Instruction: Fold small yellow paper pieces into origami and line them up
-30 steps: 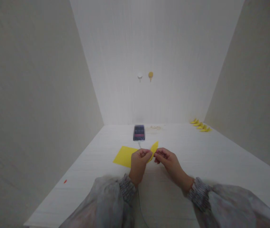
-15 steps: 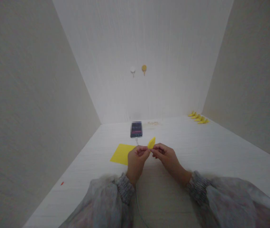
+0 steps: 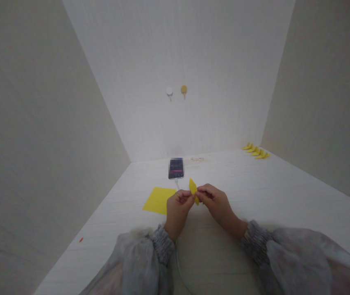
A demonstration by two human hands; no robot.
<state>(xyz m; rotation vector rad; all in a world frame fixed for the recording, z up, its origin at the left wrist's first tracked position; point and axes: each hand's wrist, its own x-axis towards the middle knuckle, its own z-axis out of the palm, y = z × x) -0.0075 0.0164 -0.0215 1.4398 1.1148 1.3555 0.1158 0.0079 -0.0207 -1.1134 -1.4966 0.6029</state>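
Observation:
My left hand (image 3: 177,211) and my right hand (image 3: 217,205) meet above the white table (image 3: 255,192), both pinching a small folded yellow paper piece (image 3: 193,189) between fingertips. The piece stands nearly upright, its tip pointing up and slightly left. A flat yellow paper sheet (image 3: 157,200) lies on the table just left of my left hand. Grey puffy sleeves cover both forearms.
A dark phone (image 3: 176,168) lies behind my hands with a white cable running towards me. Several folded yellow pieces (image 3: 256,152) sit in a row at the far right corner. Two wall hooks (image 3: 176,91) hang on the back wall. A small red speck (image 3: 80,239) lies near the left edge.
The folded piece has turned from leaning right to standing nearly upright, tip to the left. Both hands stayed close together, and the view shifted slightly.

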